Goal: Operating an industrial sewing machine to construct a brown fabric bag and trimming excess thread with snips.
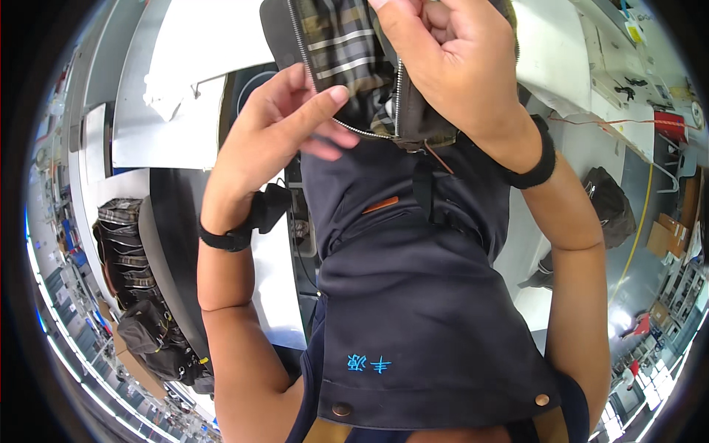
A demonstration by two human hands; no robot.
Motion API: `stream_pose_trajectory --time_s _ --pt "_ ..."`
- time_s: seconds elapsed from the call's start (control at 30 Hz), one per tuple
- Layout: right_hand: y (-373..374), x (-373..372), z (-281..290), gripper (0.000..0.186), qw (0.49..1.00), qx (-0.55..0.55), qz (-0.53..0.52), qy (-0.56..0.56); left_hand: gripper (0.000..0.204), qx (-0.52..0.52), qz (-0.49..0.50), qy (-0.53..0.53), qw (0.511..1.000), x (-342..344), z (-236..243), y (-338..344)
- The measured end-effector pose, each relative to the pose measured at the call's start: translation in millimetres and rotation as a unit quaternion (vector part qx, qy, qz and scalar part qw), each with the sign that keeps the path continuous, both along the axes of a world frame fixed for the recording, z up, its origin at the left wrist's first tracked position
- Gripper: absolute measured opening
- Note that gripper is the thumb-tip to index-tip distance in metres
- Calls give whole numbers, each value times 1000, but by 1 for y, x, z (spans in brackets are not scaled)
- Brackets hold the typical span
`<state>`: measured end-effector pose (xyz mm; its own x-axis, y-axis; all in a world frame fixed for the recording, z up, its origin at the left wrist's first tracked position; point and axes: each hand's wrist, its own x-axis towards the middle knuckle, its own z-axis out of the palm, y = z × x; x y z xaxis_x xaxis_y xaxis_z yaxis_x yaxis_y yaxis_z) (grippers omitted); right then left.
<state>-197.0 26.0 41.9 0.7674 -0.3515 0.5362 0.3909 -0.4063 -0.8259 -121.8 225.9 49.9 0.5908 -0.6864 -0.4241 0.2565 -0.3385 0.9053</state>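
Showing plaid lining point(346, 55) inside unzipped bag point(279, 33); left hand point(269, 129) spread, right hand point(465, 74) pinching bag

Bag point(347, 55) before apron point(425, 303), bags point(144, 328) left

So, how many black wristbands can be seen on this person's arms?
2: one wristband is around the left wrist, the second wristband around the right wrist.
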Motion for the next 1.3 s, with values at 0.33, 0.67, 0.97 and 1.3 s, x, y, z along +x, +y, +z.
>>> stream_pose_trajectory --time_s 0.33,0.67,0.97,1.3 --pt "2 -3 -6 34 990 132 42 7 30 -215 18 131 968 -8 -41 -6" --pt "-26 -7 1 24 997 55 -24 43 11 -193 3 120 974 -12 -31 -4" --pt "-88 10 19 29 928 349 50 123 24 -114 66 -205 970 43 30 -28" --pt "-99 -3 14 30 901 394 115 138 76 -115 16 -534 838 104 42 -111"
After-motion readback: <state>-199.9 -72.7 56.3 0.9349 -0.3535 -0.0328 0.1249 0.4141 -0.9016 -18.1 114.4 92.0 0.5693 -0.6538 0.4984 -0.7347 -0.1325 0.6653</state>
